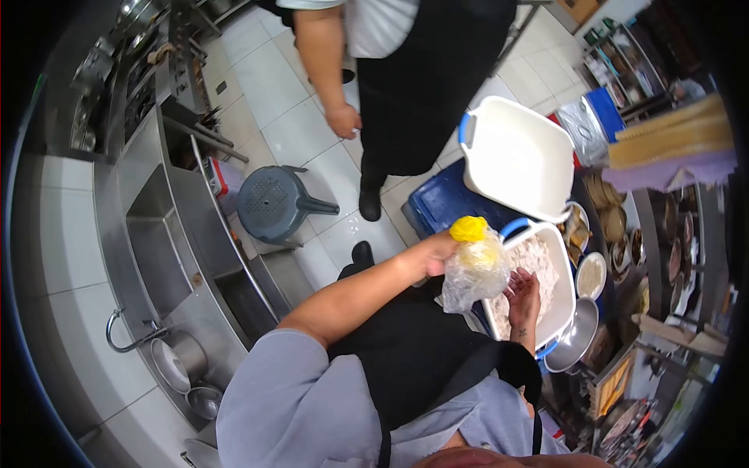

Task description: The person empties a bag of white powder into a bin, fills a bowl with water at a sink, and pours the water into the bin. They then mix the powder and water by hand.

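Observation:
My left hand [441, 253] is closed on a clear plastic bag [474, 279], which has a bright yellow part [468, 228] at its top. What the bag holds is blurred by its crumpled film. My right hand [524, 296] is open beside the bag's lower side, palm turned up and fingers loosely curled. It hangs over a white tub [565, 300] with blue handles. A pale, shredded or floury mass [538, 257] fills much of that tub. The bag hides the tub's left part.
A second white tub [521, 156] stands behind, partly over a blue crate [433, 199]. Metal bowl [573, 335] and bowl of pale grains [591, 277] flank the tub on the right. A grey stool [269, 203], steel sink [160, 242] and another person in a black apron [413, 93] are nearby.

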A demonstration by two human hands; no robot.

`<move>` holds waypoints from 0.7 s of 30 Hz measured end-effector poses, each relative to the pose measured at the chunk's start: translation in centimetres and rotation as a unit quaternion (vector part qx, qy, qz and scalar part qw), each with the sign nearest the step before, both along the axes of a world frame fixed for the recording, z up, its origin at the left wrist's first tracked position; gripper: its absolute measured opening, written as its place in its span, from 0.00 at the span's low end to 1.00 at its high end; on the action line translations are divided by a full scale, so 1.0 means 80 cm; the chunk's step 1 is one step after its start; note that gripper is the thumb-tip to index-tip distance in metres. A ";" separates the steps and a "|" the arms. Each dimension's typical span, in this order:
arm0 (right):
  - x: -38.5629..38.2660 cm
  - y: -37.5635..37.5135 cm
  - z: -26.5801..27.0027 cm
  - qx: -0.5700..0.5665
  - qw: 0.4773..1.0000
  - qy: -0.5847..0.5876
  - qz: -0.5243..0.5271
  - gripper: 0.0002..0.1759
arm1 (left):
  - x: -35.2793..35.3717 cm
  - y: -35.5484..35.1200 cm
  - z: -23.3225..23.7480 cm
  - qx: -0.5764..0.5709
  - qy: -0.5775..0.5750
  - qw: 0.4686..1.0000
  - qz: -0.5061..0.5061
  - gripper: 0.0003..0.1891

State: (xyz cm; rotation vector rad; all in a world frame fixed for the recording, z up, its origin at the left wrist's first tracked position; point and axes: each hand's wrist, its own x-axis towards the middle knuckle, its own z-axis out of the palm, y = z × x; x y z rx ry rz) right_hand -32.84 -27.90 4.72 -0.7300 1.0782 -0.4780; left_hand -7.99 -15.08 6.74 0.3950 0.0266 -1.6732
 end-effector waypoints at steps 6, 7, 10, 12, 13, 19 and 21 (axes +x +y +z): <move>0.206 0.058 -0.010 0.029 0.984 0.030 0.171 0.27 | 0.160 0.137 -0.009 -0.052 0.043 0.989 0.132 0.24; 0.238 0.066 -0.011 0.037 0.979 0.019 0.201 0.27 | 0.181 0.156 -0.017 -0.051 0.043 0.984 0.164 0.24; 0.358 0.099 0.007 0.030 0.949 -0.018 0.312 0.26 | 0.270 0.221 0.004 0.023 0.006 0.973 0.228 0.20; 0.412 0.111 0.008 0.041 0.940 -0.019 0.338 0.25 | 0.305 0.260 -0.002 0.041 0.002 0.950 0.310 0.18; 0.436 0.116 0.001 0.047 0.924 -0.030 0.379 0.26 | 0.319 0.280 -0.007 0.045 -0.005 0.938 0.342 0.17; 0.633 0.175 0.031 0.038 0.841 -0.071 0.535 0.24 | 0.407 0.349 0.026 0.053 -0.055 0.854 0.514 0.16; 0.707 0.195 0.039 0.017 0.820 -0.093 0.564 0.26 | 0.432 0.369 0.038 0.053 -0.066 0.835 0.544 0.16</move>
